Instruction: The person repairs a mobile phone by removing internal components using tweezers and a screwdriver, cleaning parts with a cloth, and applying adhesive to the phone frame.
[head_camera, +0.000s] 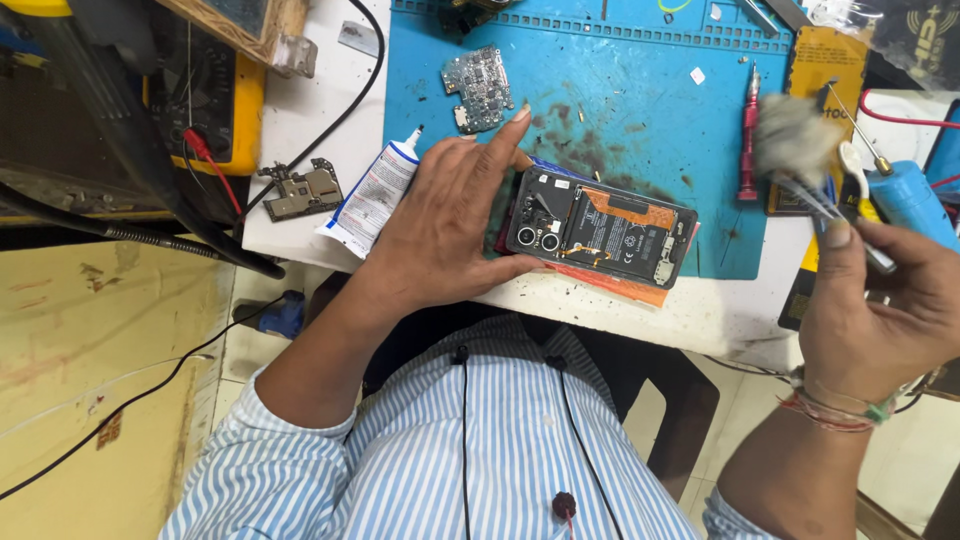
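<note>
Right hand (880, 320), at four o'clock, grips tweezers (835, 215) with closed fingers; left hand (450, 225) lies flat, fingers spread, steadying the opened phone (605, 235), which could slide off the bench (700, 310) edge.

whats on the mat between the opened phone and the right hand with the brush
In the head view, a red screwdriver lies on the blue mat between the opened phone and the right hand; otherwise stained mat.

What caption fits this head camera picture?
Left hand steadies an opened phone on a blue mat; right hand holds tweezers.
</note>
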